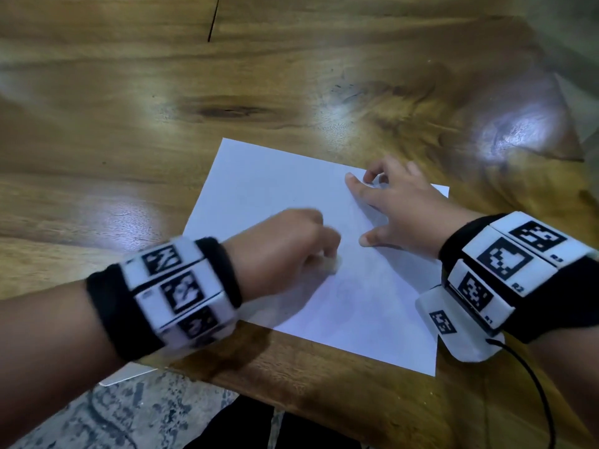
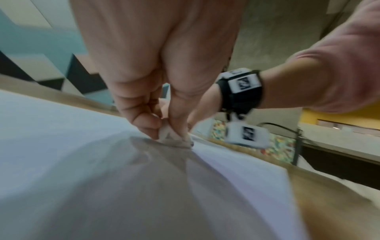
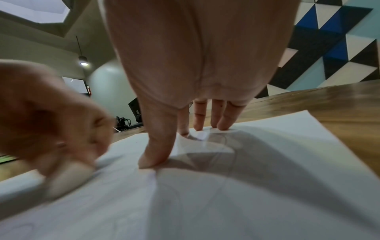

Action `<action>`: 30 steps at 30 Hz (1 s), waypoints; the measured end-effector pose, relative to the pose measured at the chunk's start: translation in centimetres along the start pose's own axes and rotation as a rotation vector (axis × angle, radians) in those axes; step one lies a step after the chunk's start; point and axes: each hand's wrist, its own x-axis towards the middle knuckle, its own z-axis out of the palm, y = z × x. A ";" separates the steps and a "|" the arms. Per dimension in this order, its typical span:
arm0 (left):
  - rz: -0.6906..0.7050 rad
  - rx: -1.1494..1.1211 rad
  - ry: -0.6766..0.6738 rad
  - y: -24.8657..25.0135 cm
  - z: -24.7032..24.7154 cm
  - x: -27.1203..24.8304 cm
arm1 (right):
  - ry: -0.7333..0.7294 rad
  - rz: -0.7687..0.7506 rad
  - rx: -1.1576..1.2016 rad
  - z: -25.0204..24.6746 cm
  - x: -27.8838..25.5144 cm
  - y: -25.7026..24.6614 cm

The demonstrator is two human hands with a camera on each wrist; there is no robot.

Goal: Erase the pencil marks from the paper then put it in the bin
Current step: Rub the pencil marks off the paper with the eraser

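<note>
A white sheet of paper (image 1: pixel 291 202) lies flat on the wooden table (image 1: pixel 129 108), near its front edge. My left hand (image 1: pixel 311 251) pinches a small white eraser (image 1: pixel 332 262) and holds it down on the sheet's middle; the hand is blurred. The left wrist view shows the eraser (image 2: pixel 167 132) between thumb and fingers, touching the paper (image 2: pixel 61 129). My right hand (image 1: pixel 389 202) rests on the sheet's right part, fingers spread and pressing down. In the right wrist view its fingertips (image 3: pixel 152 160) press the paper (image 3: pixel 226 194), where faint pencil lines show, and the eraser (image 3: pixel 69 177) is at left.
The table's front edge runs below the sheet, with speckled floor (image 1: pixel 113 413) beneath it. A black cable (image 1: pixel 531 377) hangs from the right wrist band. No bin appears in any view.
</note>
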 end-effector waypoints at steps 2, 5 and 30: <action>-0.018 0.025 0.037 0.0 0.2 1.3 | -0.003 0.003 -0.002 0.0 0.0 0.0; 0.026 -0.006 0.011 0.4 1.4 -1.2 | -0.010 -0.003 -0.001 0.0 0.0 0.1; -0.080 -0.009 0.031 -0.5 0.3 -1.3 | -0.001 -0.010 -0.003 0.0 0.0 0.0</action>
